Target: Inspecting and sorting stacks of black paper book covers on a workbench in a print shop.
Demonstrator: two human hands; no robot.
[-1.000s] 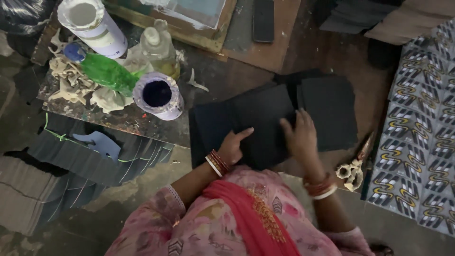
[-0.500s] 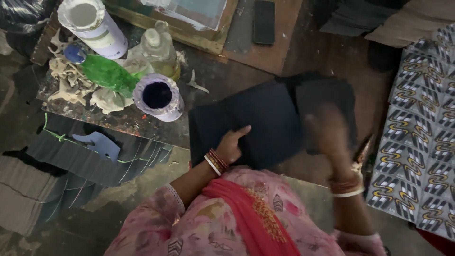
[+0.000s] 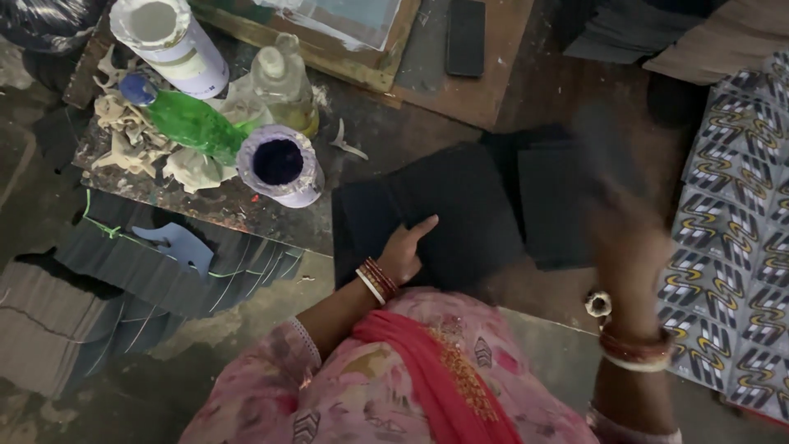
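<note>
My left hand (image 3: 404, 253), red bangles at the wrist, rests flat on a stack of black sheets (image 3: 460, 205) lying on the worn table, fingers spread and gripping nothing. A second black stack (image 3: 552, 205) lies just to the right, partly overlapping the first. My right hand (image 3: 631, 247) is heavily blurred over the table's right side, beyond that second stack. A dark, smeared black sheet (image 3: 608, 152) seems to rise from its fingers.
At the back left stand a white pot of dark ink (image 3: 279, 164), a green bottle (image 3: 191, 123), a clear bottle (image 3: 283, 78), a white canister (image 3: 168, 37) and crumpled rags. Scissors (image 3: 598, 302) lie near my right wrist. Patterned printed sheets (image 3: 731, 247) are at the right, a wooden frame (image 3: 345, 33) behind.
My right hand has left the black stack and swept to the right, now blurred, with a dark sheet apparently going along. My left hand has stayed on the stack.
</note>
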